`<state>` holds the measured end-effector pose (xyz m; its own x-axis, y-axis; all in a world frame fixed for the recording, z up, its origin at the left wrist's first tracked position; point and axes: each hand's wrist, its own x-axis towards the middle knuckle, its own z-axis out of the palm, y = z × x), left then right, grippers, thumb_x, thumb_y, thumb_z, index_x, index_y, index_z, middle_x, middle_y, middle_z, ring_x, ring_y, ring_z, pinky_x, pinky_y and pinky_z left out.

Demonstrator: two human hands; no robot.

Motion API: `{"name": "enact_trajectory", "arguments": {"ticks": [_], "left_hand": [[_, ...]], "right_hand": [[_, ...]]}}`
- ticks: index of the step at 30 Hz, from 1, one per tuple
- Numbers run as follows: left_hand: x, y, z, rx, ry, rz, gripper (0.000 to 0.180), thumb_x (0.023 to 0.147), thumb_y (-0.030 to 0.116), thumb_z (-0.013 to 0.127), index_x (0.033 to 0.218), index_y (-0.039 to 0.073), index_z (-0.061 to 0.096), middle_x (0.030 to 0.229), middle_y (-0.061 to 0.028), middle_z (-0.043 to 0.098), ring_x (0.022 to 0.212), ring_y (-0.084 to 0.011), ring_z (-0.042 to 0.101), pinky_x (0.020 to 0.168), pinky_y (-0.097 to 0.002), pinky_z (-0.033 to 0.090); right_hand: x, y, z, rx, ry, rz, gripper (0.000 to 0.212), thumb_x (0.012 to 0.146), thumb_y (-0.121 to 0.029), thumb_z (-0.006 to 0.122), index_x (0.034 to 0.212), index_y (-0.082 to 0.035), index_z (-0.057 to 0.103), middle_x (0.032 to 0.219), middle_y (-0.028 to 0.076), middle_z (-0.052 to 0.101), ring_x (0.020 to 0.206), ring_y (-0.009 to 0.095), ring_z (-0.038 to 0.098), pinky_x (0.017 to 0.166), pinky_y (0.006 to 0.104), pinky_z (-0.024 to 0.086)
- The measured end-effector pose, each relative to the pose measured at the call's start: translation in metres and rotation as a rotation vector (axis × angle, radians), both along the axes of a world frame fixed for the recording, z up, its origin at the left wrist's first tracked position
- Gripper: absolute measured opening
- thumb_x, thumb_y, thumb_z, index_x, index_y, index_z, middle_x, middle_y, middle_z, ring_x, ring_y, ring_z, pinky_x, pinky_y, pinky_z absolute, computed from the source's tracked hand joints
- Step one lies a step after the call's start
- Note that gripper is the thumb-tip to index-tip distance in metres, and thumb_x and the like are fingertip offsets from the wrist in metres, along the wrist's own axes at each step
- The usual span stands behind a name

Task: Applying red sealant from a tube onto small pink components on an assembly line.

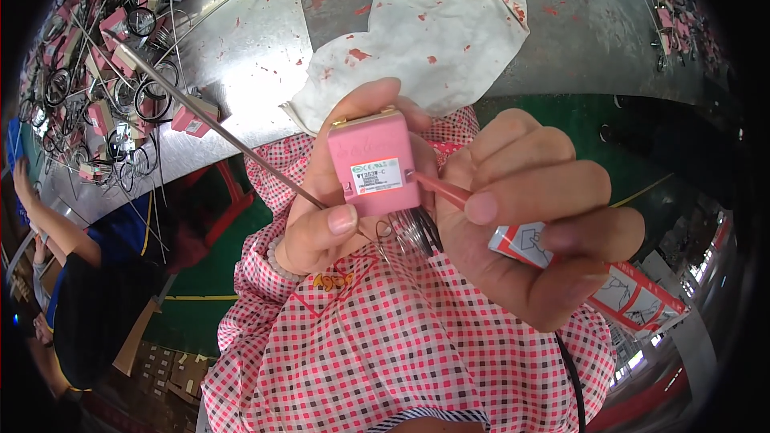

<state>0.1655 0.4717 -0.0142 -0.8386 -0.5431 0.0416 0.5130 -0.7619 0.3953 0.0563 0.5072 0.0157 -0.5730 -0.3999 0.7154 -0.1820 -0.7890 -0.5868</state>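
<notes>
My left hand [313, 232] is wrapped round a small pink box-shaped device [369, 144] and holds it up with its white label [377, 178] facing me. Thin coiled wires and dark leads [409, 232] hang below the box. A long thin metal rod [216, 124] runs from beside my left thumb to the upper left. Closed round a red and white squeeze tube [634, 297], my right hand [545, 184] points its pink nozzle [445, 191] at the box. The nozzle tip meets the box's right side beside the label.
A metal table [241, 48] spans the far side. On it lies a crumpled white cloth [433, 32] with red flakes. Similar pink devices with coiled leads [104, 112] pile up at left, with more [682, 28] at far right. Another person's arm [60, 228] shows at left.
</notes>
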Motion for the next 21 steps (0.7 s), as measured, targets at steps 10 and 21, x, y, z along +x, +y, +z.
{"name": "enact_trajectory", "arguments": {"ticks": [10, 21], "left_hand": [[0.0008, 0.0, 0.0034, 0.121, -0.035, -0.019, 0.079, 0.072, 0.03, 0.053, 0.132, 0.001, 0.011, 0.119, -0.0163, 0.03, 0.099, -0.0252, 0.045, 0.084, -0.034, 0.039], [0.0037, -0.0044, 0.0084, 0.082, -0.141, -0.009, 0.067, 0.079, 0.022, 0.044, 0.132, 0.001, 0.01, 0.122, -0.0173, 0.032, 0.092, -0.0287, 0.052, 0.079, -0.0351, 0.042]], "right_hand": [[0.0016, -0.003, 0.0027, -0.018, -0.032, 0.01, 0.028, 0.09, -0.03, 0.028, 0.079, -0.004, 0.033, 0.07, 0.016, 0.049, 0.049, 0.017, 0.041, 0.046, 0.0291, 0.04], [-0.0052, -0.0062, 0.0034, -0.011, -0.099, 0.0, 0.033, 0.09, -0.033, 0.026, 0.084, -0.003, 0.038, 0.066, 0.015, 0.048, 0.048, 0.016, 0.04, 0.044, 0.0287, 0.039]]}}
